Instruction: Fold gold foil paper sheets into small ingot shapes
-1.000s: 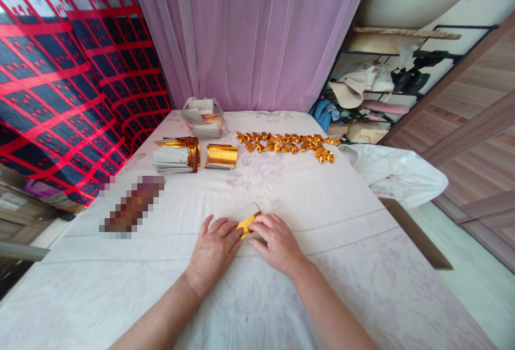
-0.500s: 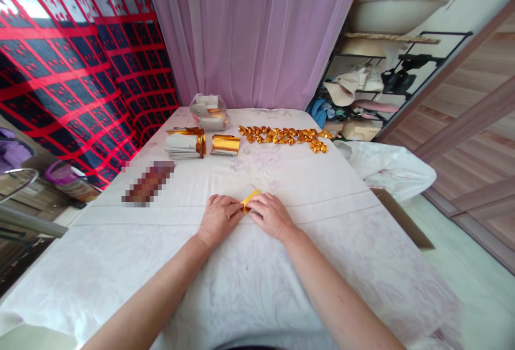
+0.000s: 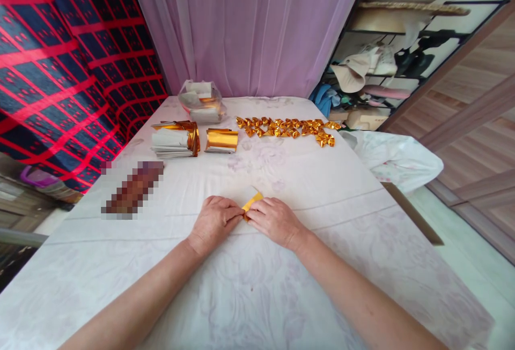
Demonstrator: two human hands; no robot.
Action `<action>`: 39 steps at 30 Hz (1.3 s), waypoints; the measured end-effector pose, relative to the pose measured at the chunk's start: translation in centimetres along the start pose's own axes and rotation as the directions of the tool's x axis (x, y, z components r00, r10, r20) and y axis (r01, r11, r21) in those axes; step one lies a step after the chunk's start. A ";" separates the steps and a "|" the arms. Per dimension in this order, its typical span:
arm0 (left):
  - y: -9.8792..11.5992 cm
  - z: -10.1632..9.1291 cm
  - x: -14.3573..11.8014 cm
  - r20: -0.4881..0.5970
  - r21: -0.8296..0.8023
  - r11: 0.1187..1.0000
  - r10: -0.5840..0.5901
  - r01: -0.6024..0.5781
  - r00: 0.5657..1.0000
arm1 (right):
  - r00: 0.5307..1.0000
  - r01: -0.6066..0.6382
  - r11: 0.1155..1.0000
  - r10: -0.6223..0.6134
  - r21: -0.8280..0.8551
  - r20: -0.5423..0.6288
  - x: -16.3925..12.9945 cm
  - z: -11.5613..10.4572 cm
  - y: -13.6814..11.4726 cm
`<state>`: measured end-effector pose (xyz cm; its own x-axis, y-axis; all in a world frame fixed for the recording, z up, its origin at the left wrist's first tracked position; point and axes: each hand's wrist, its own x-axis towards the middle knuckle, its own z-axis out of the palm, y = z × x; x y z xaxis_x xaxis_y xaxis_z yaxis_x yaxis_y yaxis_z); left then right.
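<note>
While the cloth-covered table [image 3: 281, 285] filled the lower frame, the left hand [image 3: 213, 221] and right hand [image 3: 276, 221] met at centre, fingertips pinched shut on the gold paper [image 3: 252, 201], which slanted up-right between them, equally near both.

A table covered with a white floral cloth [image 3: 281, 285] carries everything. Taking the stack of gold foil sheets [image 3: 221, 141] as landmark: a paper bundle [image 3: 174, 145] lies just left, a clear bag [image 3: 201, 102] behind, a row of folded gold pieces [image 3: 287, 129] to its right.
</note>
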<state>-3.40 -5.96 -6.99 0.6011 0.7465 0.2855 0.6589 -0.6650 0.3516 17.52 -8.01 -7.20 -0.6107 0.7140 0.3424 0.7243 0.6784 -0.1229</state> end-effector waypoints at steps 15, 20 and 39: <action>-0.1 -0.6 -1.2 0.009 -0.131 0.991 0.008 -0.007 1.000 | 0.988 -0.126 0.981 0.137 0.147 -0.065 0.0 0.5 -0.2; 0.0 -0.5 -1.1 -0.011 -0.107 0.994 0.014 -0.015 1.000 | 0.964 -0.236 0.953 0.254 0.188 -0.077 0.0 0.5 -0.7; 0.4 0.1 -0.8 -0.037 -0.113 0.989 -0.097 0.092 0.995 | 0.906 -0.410 0.907 0.417 0.099 -0.065 0.9 0.9 -1.0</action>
<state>-3.57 -6.81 -7.15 0.5171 0.8077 0.2832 0.6559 -0.5865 0.4752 15.97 -7.91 -7.62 -0.2302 0.9191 0.3198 0.8755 0.3391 -0.3442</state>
